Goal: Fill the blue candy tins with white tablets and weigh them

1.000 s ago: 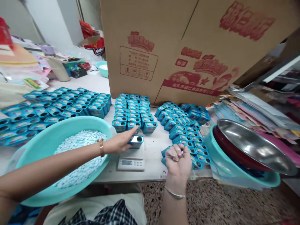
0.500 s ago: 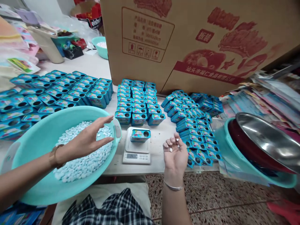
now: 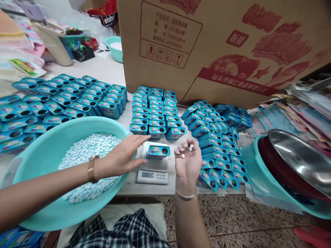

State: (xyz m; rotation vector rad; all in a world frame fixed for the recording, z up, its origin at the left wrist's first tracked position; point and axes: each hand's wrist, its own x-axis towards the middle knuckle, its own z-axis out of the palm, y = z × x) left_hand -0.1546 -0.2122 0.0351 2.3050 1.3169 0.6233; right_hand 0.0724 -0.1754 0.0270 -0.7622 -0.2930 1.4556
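My left hand (image 3: 124, 155) is open, thumb and fingers apart, with its fingertips just left of a small blue tin (image 3: 156, 150). That tin, with a dark round hole in its top, rests upright on a white digital scale (image 3: 152, 178). To the right of the scale, my right hand (image 3: 188, 168) is turned palm up with curled fingers, holding a few small white candies (image 3: 183, 156). Under my left forearm is a turquoise tub (image 3: 38, 162), with many pale candies (image 3: 89, 146) spread over its bottom.
Rows of matching blue tins (image 3: 150, 112) stand behind the scale, with more at left (image 3: 77, 93) and right (image 3: 217, 144). A large cardboard box (image 3: 160, 75) walls off the back. At far right, a steel bowl (image 3: 297, 155) lies in a stack of basins.
My left hand has moved right, from over the tub to beside the tin on the scale. My right hand has shifted slightly left, nearer the scale, with the candies still in it.
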